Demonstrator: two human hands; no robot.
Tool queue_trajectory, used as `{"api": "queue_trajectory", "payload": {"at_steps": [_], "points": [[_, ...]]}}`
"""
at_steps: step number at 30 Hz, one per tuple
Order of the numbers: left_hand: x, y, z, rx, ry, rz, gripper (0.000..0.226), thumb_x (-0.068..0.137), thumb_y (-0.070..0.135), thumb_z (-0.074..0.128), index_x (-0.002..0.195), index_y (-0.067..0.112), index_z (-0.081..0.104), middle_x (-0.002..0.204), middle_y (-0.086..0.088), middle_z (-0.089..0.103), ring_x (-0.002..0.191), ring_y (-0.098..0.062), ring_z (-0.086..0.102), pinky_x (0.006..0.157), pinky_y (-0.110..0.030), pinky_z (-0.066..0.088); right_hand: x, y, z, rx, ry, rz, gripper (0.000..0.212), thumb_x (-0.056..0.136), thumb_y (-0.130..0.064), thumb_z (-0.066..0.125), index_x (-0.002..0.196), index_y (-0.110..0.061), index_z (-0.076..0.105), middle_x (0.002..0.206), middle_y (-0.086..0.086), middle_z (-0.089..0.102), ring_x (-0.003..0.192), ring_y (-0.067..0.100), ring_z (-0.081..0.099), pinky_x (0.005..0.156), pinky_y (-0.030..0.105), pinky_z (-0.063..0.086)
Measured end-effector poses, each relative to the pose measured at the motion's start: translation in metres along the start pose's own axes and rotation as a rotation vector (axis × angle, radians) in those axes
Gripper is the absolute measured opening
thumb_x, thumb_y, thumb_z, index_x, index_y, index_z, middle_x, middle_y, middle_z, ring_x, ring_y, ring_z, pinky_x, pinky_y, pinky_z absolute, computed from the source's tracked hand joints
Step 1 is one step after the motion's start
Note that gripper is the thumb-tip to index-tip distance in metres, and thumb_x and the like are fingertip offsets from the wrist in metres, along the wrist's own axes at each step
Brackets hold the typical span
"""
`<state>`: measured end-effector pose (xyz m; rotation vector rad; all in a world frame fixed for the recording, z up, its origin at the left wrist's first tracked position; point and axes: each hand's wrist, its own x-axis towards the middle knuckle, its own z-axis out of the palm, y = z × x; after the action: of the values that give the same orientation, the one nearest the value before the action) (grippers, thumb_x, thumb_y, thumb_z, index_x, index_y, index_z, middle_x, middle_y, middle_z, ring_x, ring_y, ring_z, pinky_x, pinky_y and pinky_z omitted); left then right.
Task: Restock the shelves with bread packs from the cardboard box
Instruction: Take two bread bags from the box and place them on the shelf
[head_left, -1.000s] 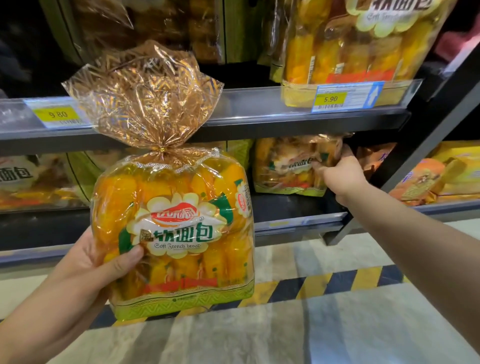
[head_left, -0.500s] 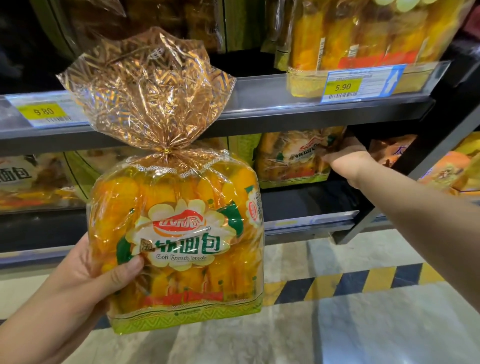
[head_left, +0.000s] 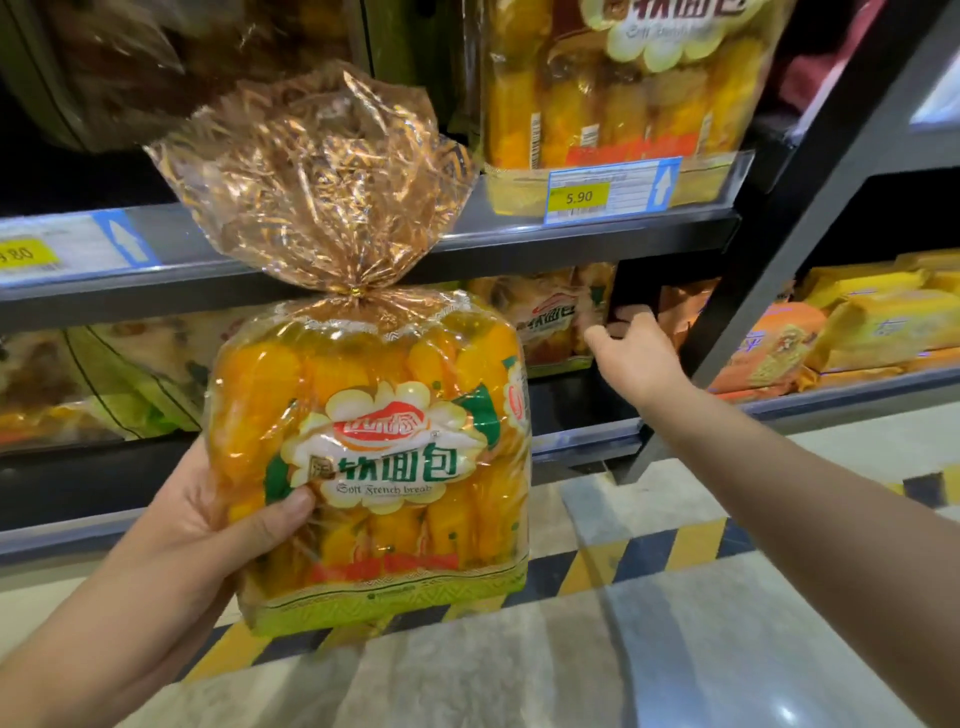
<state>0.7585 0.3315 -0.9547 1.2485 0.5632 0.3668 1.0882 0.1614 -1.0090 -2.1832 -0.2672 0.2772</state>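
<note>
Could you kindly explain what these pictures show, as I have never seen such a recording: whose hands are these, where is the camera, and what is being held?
There is no machine here: a person wears one wide-angle camera on the head, looking forward and down, so both arms enter from below. The left hand holds an upright bread pack, thumb pressed on its front, its tied foil top fanning out above. The right hand reaches towards the lower shelf beside a similar pack standing there; it is blurred, so contact is unclear. The upper shelf carries more packs and a yellow price tag reading 5.90. Below is the shop floor with striped yellow and dark tape.
</note>
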Motion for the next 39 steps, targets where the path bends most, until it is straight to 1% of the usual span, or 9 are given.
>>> {"api": "queue_trajectory", "payload": {"at_steps": [2, 9, 11, 14, 19, 23, 29, 35, 39], "points": [[0.008, 0.001, 0.018, 0.012, -0.028, -0.008, 0.063, 0.076, 0.002, 0.067, 0.133, 0.029, 0.064, 0.119, -0.007, 0.079, 0.101, -0.026, 0.079, 0.069, -0.036, 0.066, -0.022, -0.003, -0.01, 0.034, -0.04, -0.045, 0.059, 0.101, -0.05, 0.055, 0.147, -0.015, 0.043, 0.133, 0.001, 0.061, 0.127, 0.022, 0.057, 0.1, 0.032, 0.042], [0.03, -0.003, 0.071, 0.039, -0.073, 0.037, 0.064, 0.08, 0.009, 0.067, 0.138, 0.035, 0.057, 0.123, 0.001, 0.078, 0.107, -0.021, 0.078, 0.075, -0.037, 0.067, -0.097, -0.011, -0.06, 0.542, -0.35, -0.059, 0.048, 0.109, -0.052, 0.024, 0.108, -0.027, 0.065, 0.117, 0.0, 0.072, 0.119, 0.018, 0.065, 0.111, 0.047, 0.048], [0.032, -0.005, 0.082, 0.028, -0.094, 0.034, 0.064, 0.081, 0.01, 0.068, 0.139, 0.035, 0.055, 0.125, 0.002, 0.078, 0.108, -0.021, 0.077, 0.076, -0.037, 0.066, -0.115, -0.004, -0.069, 0.454, -0.378, -0.183, 0.038, 0.099, -0.059, 0.044, 0.119, -0.032, 0.063, 0.121, -0.008, 0.072, 0.121, 0.012, 0.065, 0.104, 0.04, 0.054], [0.04, -0.009, 0.095, 0.087, -0.088, 0.029, 0.066, 0.081, 0.018, 0.074, 0.141, 0.036, 0.053, 0.128, 0.006, 0.076, 0.112, -0.017, 0.076, 0.079, -0.034, 0.066, -0.129, 0.003, -0.073, 0.414, -0.347, -0.281, 0.053, 0.079, -0.043, 0.074, 0.129, -0.035, 0.057, 0.122, -0.018, 0.07, 0.115, 0.002, 0.066, 0.09, 0.023, 0.057], [0.054, -0.004, 0.113, 0.559, 0.027, 0.139, 0.061, 0.07, 0.054, 0.075, 0.125, 0.057, 0.049, 0.136, 0.019, 0.051, 0.114, -0.004, 0.059, 0.081, -0.014, 0.048, -0.113, 0.007, -0.073, 0.398, -0.194, -0.334, 0.04, 0.09, -0.036, 0.073, 0.127, -0.036, 0.06, 0.123, -0.012, 0.07, 0.117, 0.009, 0.066, 0.096, 0.037, 0.058], [0.074, -0.009, 0.113, 0.835, 0.036, 0.126, 0.059, 0.093, 0.042, 0.074, 0.144, 0.042, 0.043, 0.133, 0.002, 0.039, 0.116, -0.012, 0.045, 0.099, -0.026, 0.035, -0.097, 0.011, -0.064, 0.142, -0.002, -0.389, 0.025, 0.09, -0.036, 0.074, 0.114, -0.033, 0.066, 0.121, -0.005, 0.066, 0.119, 0.012, 0.062, 0.101, 0.04, 0.054], [0.087, -0.035, 0.118, 0.753, -0.007, 0.109, 0.037, 0.096, 0.037, 0.07, 0.125, 0.045, 0.049, 0.128, 0.007, 0.046, 0.112, -0.001, 0.055, 0.104, -0.034, 0.043, -0.082, 0.008, -0.046, 0.092, 0.123, -0.36, 0.04, 0.094, -0.016, 0.072, 0.13, -0.027, 0.059, 0.116, -0.012, 0.067, 0.105, 0.001, 0.061, 0.071, 0.0, 0.042], [0.096, -0.051, 0.127, 0.674, -0.019, -0.008, 0.034, 0.098, 0.058, 0.057, 0.128, 0.046, 0.047, 0.135, 0.011, 0.043, 0.106, 0.005, 0.051, 0.097, -0.028, 0.035, -0.06, 0.022, -0.034, -0.017, -0.017, -0.29, 0.06, 0.096, -0.042, 0.066, 0.149, -0.027, 0.04, 0.136, -0.007, 0.059, 0.128, 0.014, 0.055, 0.104, 0.038, 0.049], [0.106, -0.059, 0.131, 0.577, 0.004, -0.101, 0.029, 0.093, 0.073, 0.048, 0.114, 0.053, 0.051, 0.14, 0.009, 0.054, 0.119, -0.011, 0.057, 0.099, -0.032, 0.037, -0.057, 0.028, -0.022, -0.036, -0.042, -0.246, 0.03, 0.1, -0.051, 0.051, 0.118, -0.028, 0.054, 0.112, 0.003, 0.058, 0.107, 0.022, 0.057, 0.092, 0.044, 0.051]]}}
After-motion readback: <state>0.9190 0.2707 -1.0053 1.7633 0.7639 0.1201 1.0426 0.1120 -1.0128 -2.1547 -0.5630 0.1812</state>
